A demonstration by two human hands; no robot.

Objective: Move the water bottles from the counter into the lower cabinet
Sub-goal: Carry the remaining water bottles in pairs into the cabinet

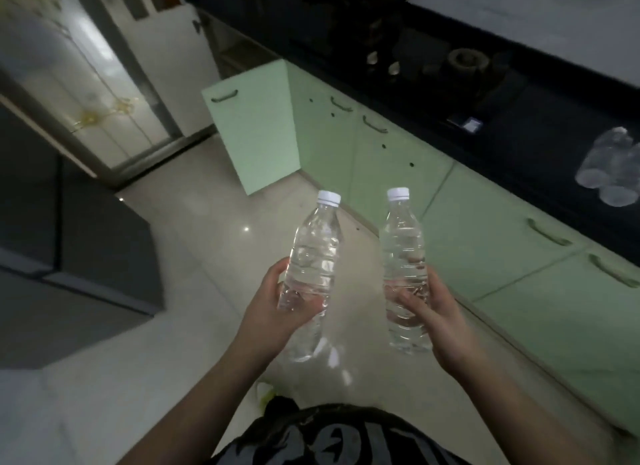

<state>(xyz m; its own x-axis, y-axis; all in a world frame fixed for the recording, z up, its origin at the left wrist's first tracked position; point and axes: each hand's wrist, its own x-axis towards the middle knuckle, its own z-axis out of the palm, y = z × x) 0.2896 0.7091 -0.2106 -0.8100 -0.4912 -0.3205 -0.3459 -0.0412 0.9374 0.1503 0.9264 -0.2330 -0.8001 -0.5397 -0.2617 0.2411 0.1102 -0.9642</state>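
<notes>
Left hand [277,309] wrapped around lower body of left bottle [311,274], held upright over floor [207,257]. Right hand [429,312] clasping right bottle [403,274] likewise. More bottles [609,167] lying on dark tabletop [519,135] at far right.

Open cabinet door [254,129] left of counter [540,146]

left hand [273,312] holding bottle [311,257], right hand [436,315] holding second bottle [403,257], cabinet door [252,132] open
</notes>
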